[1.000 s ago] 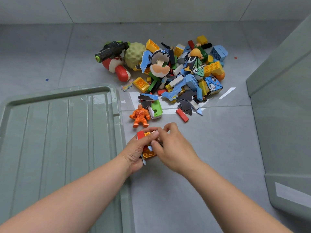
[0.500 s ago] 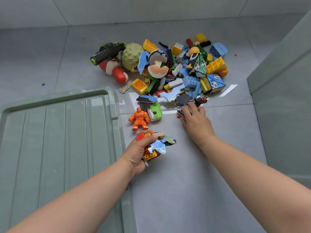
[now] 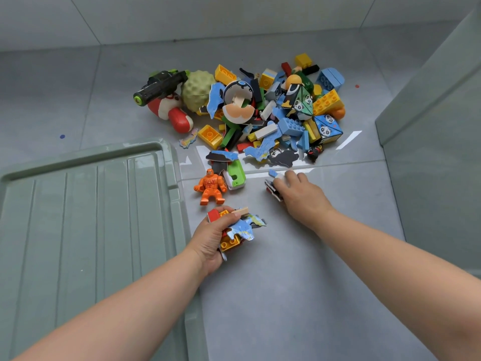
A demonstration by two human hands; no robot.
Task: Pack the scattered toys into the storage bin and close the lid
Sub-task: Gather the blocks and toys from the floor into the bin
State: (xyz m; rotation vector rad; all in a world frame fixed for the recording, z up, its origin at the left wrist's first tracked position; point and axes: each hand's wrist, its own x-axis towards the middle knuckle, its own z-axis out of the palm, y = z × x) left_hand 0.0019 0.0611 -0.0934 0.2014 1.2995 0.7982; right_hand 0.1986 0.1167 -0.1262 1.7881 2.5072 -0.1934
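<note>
light is being reflected by the glossy plastic lid [image 3: 78, 217] at left and by smooth floor tiles [image 3: 312, 282].

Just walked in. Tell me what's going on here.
A person is gathering toys. The left hand grips a handful of blocks and puzzle pieces; the right hand pinches a few flat pieces at the near edge of the toy pile. Most toys, the orange figure included, lie unpacked on the floor. The lid lies beside them, off the bin.

- Left hand [image 3: 213, 238], arm outstretched, curls thumb and fingers round a clutch of toy pieces [image 3: 238, 227].
- Right hand [image 3: 299, 196], knuckles up, pinches flat pieces [image 3: 272, 190] between thumb and curled fingers.
</note>
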